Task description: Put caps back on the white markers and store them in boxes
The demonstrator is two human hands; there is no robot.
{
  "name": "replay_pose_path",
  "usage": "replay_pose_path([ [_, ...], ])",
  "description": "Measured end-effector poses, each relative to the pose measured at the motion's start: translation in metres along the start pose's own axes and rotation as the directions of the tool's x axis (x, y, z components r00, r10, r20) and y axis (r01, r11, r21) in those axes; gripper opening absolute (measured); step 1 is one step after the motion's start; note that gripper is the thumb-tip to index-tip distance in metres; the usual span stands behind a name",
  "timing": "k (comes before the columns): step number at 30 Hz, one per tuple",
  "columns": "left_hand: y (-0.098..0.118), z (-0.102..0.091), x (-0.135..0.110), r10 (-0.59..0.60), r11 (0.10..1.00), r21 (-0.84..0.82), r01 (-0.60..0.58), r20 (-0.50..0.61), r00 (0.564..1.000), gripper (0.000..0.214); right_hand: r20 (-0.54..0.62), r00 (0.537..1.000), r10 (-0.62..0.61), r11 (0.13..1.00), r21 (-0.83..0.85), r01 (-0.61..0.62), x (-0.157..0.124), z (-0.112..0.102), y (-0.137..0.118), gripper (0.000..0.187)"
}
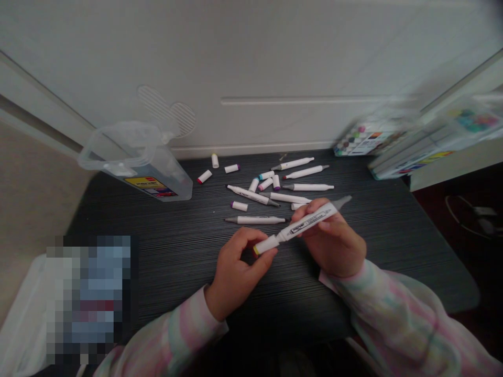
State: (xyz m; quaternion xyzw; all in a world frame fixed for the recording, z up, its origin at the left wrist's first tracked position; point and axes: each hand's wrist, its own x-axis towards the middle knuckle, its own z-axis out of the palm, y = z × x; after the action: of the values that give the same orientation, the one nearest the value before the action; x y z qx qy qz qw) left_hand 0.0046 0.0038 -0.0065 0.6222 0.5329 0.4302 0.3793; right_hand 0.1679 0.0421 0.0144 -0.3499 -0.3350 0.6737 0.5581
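Note:
My right hand (334, 238) grips a white marker (310, 221) by its barrel, tilted up to the right, with a grey tip at its far end. My left hand (241, 267) pinches a white cap with a yellow end (266, 245), which meets the marker's lower left end. Whether the cap is fully on, I cannot tell. Beyond the hands, several uncapped white markers (255, 220) lie on the dark table. Among them are loose caps with coloured ends, such as a purple-ended cap (239, 206) and a red-ended cap (204, 177).
A clear plastic case (173, 178) stands open at the back left. Packs of markers (359, 141) and a larger clear case (416, 152) stand at the back right. A pale panel (251, 125) rises behind the dark table (173, 267). A pixelated patch (94, 293) covers something at left.

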Motion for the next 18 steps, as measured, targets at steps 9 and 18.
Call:
replay_pose_path([
  [9,0.001,-0.001,-0.004,0.130,0.991,0.041,-0.128,-0.055,0.990,0.015,0.054,0.996,-0.065,0.997,-0.049,0.068,-0.007,0.004,-0.001,0.011],
  [18,0.005,-0.004,-0.004,0.307,0.951,0.043,-0.306,-0.040,0.951,0.027,0.117,0.992,-0.047,0.997,-0.059,0.054,-0.017,0.004,-0.004,0.009],
])
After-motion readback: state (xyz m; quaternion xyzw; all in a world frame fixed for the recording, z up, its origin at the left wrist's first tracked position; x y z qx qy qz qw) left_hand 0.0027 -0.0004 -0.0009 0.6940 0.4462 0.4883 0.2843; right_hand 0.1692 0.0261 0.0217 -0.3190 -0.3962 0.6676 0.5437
